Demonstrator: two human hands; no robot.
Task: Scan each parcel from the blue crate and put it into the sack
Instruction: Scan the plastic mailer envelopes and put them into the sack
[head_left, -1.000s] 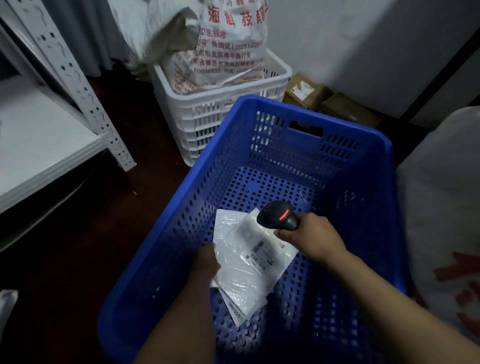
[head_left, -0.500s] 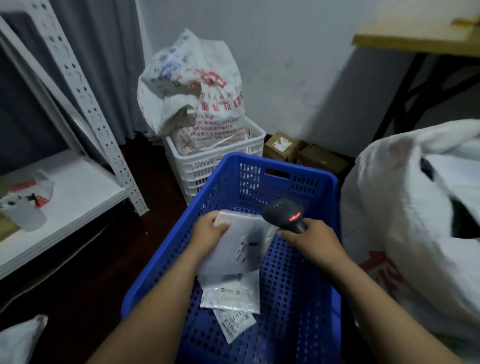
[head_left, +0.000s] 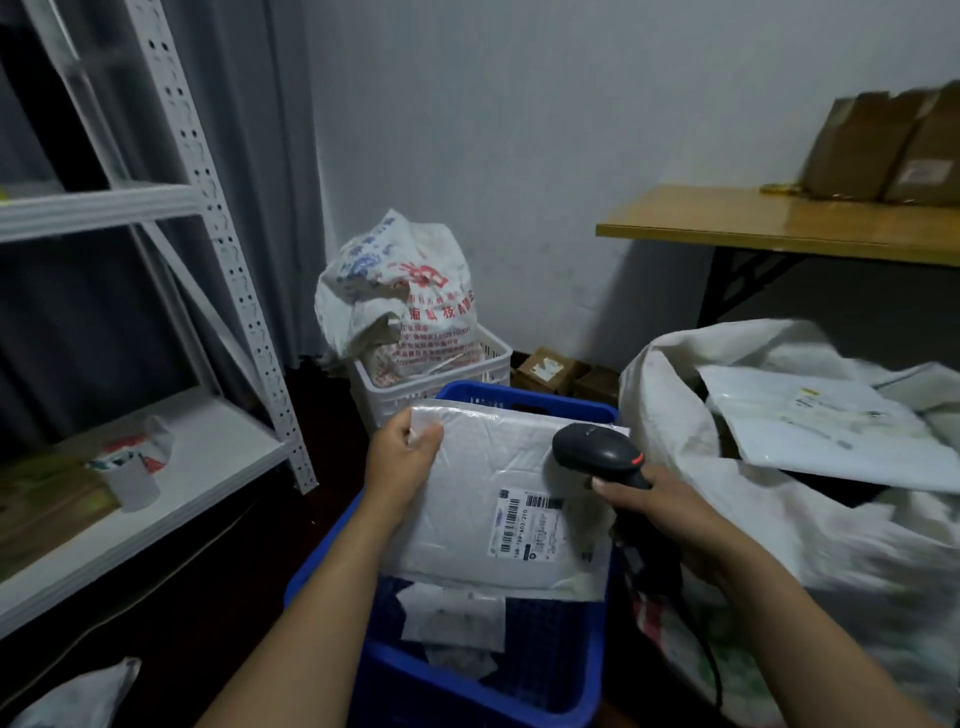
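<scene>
Pinching its upper left corner, the left hand (head_left: 405, 460) holds the white padded parcel (head_left: 483, 504) above the blue crate (head_left: 457, 691). The right hand (head_left: 670, 512) grips the barcode scanner (head_left: 597, 449) over the parcel's right edge; the sack (head_left: 670, 415) lies to the right, beside this hand.

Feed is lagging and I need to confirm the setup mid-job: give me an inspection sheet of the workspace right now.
Surface: dark floor; blue crate stands on it.
Job's things: parcel held above crate, label facing camera; loose parcels in crate; scanner by parcel's right edge, red light on; sack at right, open, holding parcels.
Clutter: white crate with printed bag; boxes by wall; cup on white rack.
Grips: left grip holds parcel's top-left corner; right grip holds scanner.
Cables: scanner cord hangs beside sack.
Surroundings: rack left; wooden table right, cartons on it.
</scene>
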